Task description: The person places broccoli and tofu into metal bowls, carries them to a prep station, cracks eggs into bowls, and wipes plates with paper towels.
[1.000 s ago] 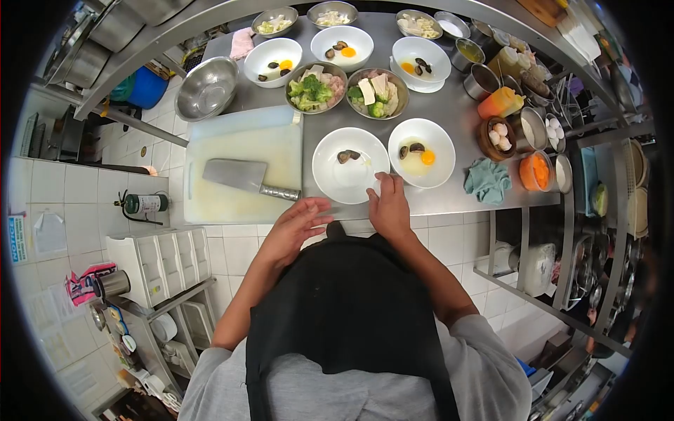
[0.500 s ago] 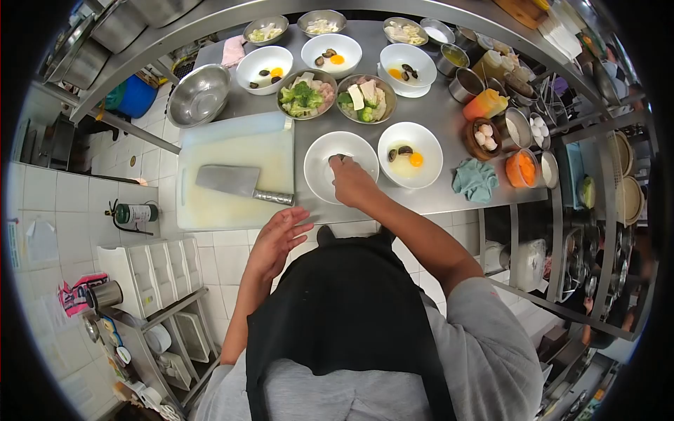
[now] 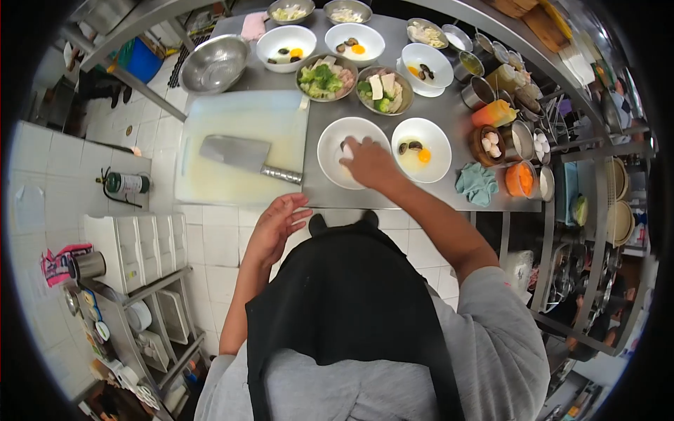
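Note:
My right hand is over a white bowl, its fingers curled down into it. Something dark and a small pale, rounded thing show beside the fingertips; the fingers hide most of what they are around. To the right sits a second white bowl holding an egg yolk and dark mushroom pieces. My left hand holds nothing, palm turned inward, fingers apart, just in front of the table's edge. Nearest to it is the handle of a cleaver, which lies flat on the white cutting board.
Behind stand two metal bowls of vegetables and several white bowls with yolks and mushrooms. An empty steel bowl is back left. At right are a teal cloth, whole eggs and an orange-filled container.
My right hand has gone from a pinch near the bowl's middle to a wider curl over its right side. My left hand stays much the same. The whole view has shifted slightly.

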### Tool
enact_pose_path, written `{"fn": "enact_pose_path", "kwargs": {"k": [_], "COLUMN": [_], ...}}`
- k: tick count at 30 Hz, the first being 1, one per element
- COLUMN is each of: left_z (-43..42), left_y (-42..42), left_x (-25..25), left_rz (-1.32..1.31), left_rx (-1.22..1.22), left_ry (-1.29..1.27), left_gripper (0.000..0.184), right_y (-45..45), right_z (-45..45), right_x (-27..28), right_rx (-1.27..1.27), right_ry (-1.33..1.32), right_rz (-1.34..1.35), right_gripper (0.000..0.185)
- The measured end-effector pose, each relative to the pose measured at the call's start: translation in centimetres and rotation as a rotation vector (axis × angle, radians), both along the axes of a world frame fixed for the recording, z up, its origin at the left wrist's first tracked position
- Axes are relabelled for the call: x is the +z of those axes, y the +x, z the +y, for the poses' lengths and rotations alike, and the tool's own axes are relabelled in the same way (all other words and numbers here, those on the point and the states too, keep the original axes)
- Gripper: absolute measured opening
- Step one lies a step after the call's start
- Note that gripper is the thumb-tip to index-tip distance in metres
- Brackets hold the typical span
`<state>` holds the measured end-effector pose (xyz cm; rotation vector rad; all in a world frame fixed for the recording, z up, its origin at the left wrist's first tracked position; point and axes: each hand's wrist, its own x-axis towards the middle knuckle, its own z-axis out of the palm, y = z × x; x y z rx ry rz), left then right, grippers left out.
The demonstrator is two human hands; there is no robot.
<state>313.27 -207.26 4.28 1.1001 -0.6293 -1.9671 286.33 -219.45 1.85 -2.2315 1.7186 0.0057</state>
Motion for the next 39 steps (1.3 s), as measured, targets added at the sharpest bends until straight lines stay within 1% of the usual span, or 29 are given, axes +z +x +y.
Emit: {"fn": "enact_pose_path", "kwargs": {"k": [2,3,6,8,9,12,14,17,20,22,23,24,25,26,29,32,35,38,39], "left_z": [-0.1,-0.2,-0.6,-0.8,-0.7,0.2,0.9,1.9,3.2,4.1,4.5,4.6,4.6,4.7,5.3,6.9,8.6,10.6,11.2], "left_y": [0.0,0.0,-0.4,-0.6,-0.8,-1.1,-1.0,-0.2,0.8,1.7,2.2,2.6,3.0,3.5,6.4,10.9,17.1,23.1,24.9], "left_x": [0.6,0.7,0.6,0.4,0.6,1.6,3.0,3.6,3.4,1.9,0.9,0.8,2.1,3.2,2.0,-2.7,-1.8,-3.4,-3.4], "left_rz": [-0.036,-0.054,-0.076,-0.078,-0.083,-0.091,-0.169,-0.228,-0.269,-0.308,-0.391,-0.517,-0.532,-0.541,-0.417,-0.427,-0.51,-0.523,-0.511], "left_rx": [0.011,0.022,0.075,0.114,0.119,0.143,0.147,0.198,0.22,0.222,0.178,0.156,0.142,0.119,0.137,0.254,0.302,0.418,0.492], "left_ry": [-0.015,-0.018,-0.022,-0.033,-0.016,0.003,0.047,0.076,0.085,0.064,0.065,-0.049,-0.03,-0.016,-0.043,-0.25,-0.2,-0.152,-0.116], "left_gripper": [0.049,0.049,0.049,0.049,0.048,0.045,0.046,0.041,0.039,0.04,0.04,0.041,0.041,0.042,0.038,0.032,0.021,0.015,0.016], "right_y": [-0.7,-1.0,-4.0,-5.9,-7.1,-8.6,-8.0,-6.5,-6.0,-4.7,-3.5,-1.9,0.1,2.2,11.1,21.8,32.9,43.0,46.0], "right_z": [-0.5,-0.9,-1.9,-2.8,-3.6,-4.8,-4.2,-3.4,-4.2,-5.1,-5.5,-5.9,-6.0,-6.2,-6.3,-4.9,-3.6,-4.5,-5.6], "right_x": [3.2,5.7,9.4,10.9,9.8,2.5,0.4,2.1,0.3,0.1,0.4,1.0,1.7,2.4,4.5,6.7,10.1,11.7,11.2], "right_rx": [-0.006,-0.045,-0.069,-0.17,-0.224,-0.595,-0.773,-0.984,-0.933,-0.887,-0.876,-0.848,-0.788,-0.732,-0.557,-0.195,0.091,0.377,0.505], "right_ry": [-0.046,-0.001,0.033,0.374,0.525,0.667,0.644,0.789,0.829,0.845,0.873,0.896,0.931,0.95,1.14,1.178,0.936,0.451,0.185], "right_rz": [-0.023,-0.065,-0.536,-0.932,-1.122,-1.56,-1.687,-1.915,-2.03,-1.991,-1.976,-1.943,-1.9,-1.859,-1.678,-1.481,-1.34,-1.182,-1.081], "right_gripper": [0.057,0.053,0.045,0.037,0.032,0.029,0.028,0.029,0.031,0.032,0.034,0.034,0.034,0.034,0.033,0.032,0.028,0.023,0.024]}}
